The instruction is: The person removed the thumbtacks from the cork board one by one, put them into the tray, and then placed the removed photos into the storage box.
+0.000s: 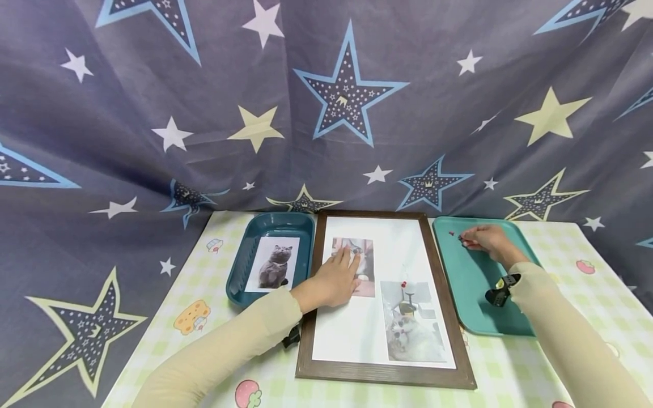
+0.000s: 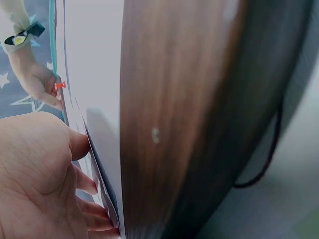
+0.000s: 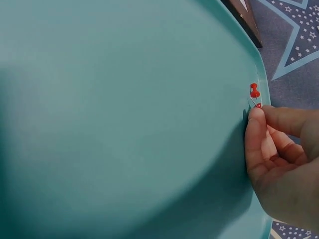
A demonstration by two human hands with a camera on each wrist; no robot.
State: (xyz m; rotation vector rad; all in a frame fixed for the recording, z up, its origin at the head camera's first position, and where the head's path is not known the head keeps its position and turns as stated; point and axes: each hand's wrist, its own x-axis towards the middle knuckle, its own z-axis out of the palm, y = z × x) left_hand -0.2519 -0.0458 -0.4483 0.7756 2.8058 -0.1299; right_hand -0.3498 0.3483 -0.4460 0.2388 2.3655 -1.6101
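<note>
My left hand (image 1: 334, 279) rests with outstretched fingers on a cat photo (image 1: 366, 289) lying on the white board (image 1: 357, 334) of a brown-framed panel. Part of that photo is hidden under the hand. Over the green tray (image 1: 469, 300), my right hand (image 1: 487, 241) pinches a red push pin (image 3: 258, 105) between thumb and fingertip. Another red push pin (image 3: 254, 90) lies on the tray just beyond those fingertips. Lower right on the board, a second photo (image 1: 413, 334) of a pale cat has a red push pin (image 1: 404, 284) at its top edge.
Left of the frame (image 1: 318, 368), a dark teal tray (image 1: 236, 283) contains a photo of a grey cat (image 1: 275, 269). A checked tablecloth (image 1: 204, 362) covers the table. Behind it hangs a star-patterned curtain (image 1: 326, 170).
</note>
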